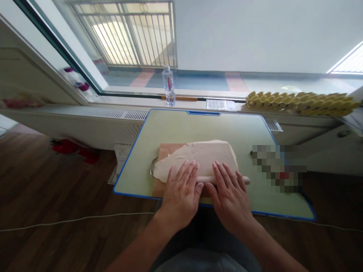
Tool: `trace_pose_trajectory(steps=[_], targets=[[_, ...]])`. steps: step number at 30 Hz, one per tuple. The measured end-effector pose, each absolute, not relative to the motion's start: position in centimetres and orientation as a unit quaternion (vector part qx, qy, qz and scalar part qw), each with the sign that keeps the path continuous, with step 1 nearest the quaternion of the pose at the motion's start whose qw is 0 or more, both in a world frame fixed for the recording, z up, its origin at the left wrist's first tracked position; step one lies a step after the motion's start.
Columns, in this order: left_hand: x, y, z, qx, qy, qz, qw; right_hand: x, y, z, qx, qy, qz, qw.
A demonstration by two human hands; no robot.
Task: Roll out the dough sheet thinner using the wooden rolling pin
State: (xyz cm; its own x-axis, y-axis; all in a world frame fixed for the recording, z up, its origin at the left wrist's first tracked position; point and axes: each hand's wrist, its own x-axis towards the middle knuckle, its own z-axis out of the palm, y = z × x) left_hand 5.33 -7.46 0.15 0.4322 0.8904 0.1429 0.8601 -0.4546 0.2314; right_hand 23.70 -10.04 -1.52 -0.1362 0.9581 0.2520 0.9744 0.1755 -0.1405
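Daylight comes through a wide window (198, 37) across the top of the frame, with a barred window (127, 36) visible beyond the glass at upper left. A clear bottle (169, 87) stands on the sill, left of top centre, and a yellow scalloped row (300, 104) sits at upper right. Red items (75, 148) lie on the brown floor (56, 196) at left. Across the middle is a pale green table (167, 124) with a blue rim; a blurred-out patch (279, 168) at its right hides whatever lies there.

At the centre of the frame, a sheet of dough (207, 153) covers most of a wooden board (166, 149), whose metal handle (152, 168) shows at the left. A rolling pin (208, 180) lies along the dough's near edge, one end poking out at right. The left hand (180, 196) is flat, fingers stretched forward over the dough and the pin's left part. The right hand (231, 196) is likewise flat on the pin, fingers slightly spread; neither is clenched.

Judging by the broad, thin-looking sheet, much of the flattening seems done. The outline is uneven, tapering at the left, so some evening-out may remain; whether the dough wraps around the pin cannot be told.
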Motion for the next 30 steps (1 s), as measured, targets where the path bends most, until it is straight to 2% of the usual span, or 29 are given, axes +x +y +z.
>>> trace_pose_trajectory(steps=[9, 13, 19, 27, 30], targets=[[7.2, 4.6, 1.0, 0.81, 0.578, 0.056, 0.084, 25.8, 2.4, 0.8, -0.741, -0.668, 0.046, 0.055], [6.8, 1.9, 0.5, 0.821, 0.562, 0.075, 0.063, 26.7, -0.8, 0.5, -0.73, -0.681, 0.014, 0.045], [5.9, -6.6, 0.3, 0.836, 0.532, 0.122, 0.048, 26.9, -9.9, -1.0, -0.692, -0.713, -0.033, 0.107], [7.3, 1.4, 0.7, 0.823, 0.56, 0.084, 0.044, 26.8, -1.6, 0.1, -0.714, -0.696, -0.007, 0.072], [7.3, 1.9, 0.7, 0.827, 0.555, 0.083, 0.04, 26.6, -1.2, 0.4, -0.708, -0.703, -0.002, 0.072]])
